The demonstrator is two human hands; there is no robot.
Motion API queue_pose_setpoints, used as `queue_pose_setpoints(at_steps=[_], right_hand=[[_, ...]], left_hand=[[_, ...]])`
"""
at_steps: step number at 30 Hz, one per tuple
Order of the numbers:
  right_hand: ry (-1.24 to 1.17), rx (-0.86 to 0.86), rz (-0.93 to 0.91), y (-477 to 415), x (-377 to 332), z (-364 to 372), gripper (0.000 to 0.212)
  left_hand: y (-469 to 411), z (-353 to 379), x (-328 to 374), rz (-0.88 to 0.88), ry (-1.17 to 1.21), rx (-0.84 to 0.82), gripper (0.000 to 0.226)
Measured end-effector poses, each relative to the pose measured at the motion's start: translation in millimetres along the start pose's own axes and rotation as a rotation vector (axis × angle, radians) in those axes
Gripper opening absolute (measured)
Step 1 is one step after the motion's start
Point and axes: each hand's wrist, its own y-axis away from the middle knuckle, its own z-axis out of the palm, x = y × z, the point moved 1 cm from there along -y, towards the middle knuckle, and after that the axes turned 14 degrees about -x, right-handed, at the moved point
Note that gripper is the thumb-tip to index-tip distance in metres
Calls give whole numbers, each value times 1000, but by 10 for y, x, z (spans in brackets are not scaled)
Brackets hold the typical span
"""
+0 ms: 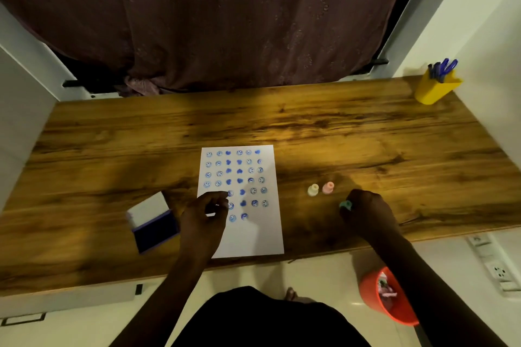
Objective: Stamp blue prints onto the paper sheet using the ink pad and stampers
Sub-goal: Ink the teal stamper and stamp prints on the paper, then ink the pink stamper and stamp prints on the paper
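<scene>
A white paper sheet (253, 234) lies on the wooden desk, covered in rows of blue smiley and heart prints. My left hand (203, 214) hovers over the sheet's left edge, fingers loosely curled and holding nothing visible. The open ink pad (153, 227), dark blue with a white lid, sits to the left of that hand. My right hand (366, 214) rests on the desk to the right of the sheet and grips a teal stamper (345, 204). A cream stamper (313, 189) and a pink stamper (328, 187) stand upright just beyond it.
The wooden desk (282, 127) runs the width of the view. A yellow pen holder (435, 89) with blue pens stands at the far right corner. An orange bin (390, 298) sits on the floor under my right arm. A dark curtain (225, 22) hangs behind.
</scene>
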Motion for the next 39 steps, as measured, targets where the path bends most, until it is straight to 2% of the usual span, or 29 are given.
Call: queue_pose_setpoints(at_steps=[4,9,13,18,21,24,30,32,35,37,39], right_hand=[[49,40,-52,-9,-75,-132,45],[84,27,-106,-140,-271,-264,36],[158,5,-81,-193,-350,-288,29],[210,-3,-118,-191,-336,-291,49],[166,-39,-117,-216,-357,-250,39],[226,-36,-121,-255,-373,-205,33],[303,146,-208,-170,-446,-377,25],[189,178,-237,-98,-536,-466,22],[-228,151,-316,72,-789,-573,15],[-507,47,-383,161,-1033,-536,10],[-694,-141,-372,230,-1293,-406,10]], left_hand=[[12,20,31,-5,2,4,33],[36,11,69,-9,2,-3,25],[43,-19,54,-36,9,15,18],[88,-56,65,-29,-6,35,17],[108,-55,72,-39,15,19,19],[120,-62,76,-43,26,10,17],[114,-85,85,-18,34,3,20],[131,-95,78,-15,59,-26,24],[158,-112,72,-17,87,-59,24],[172,-120,86,-5,115,-90,25],[198,-131,104,4,157,-149,27]])
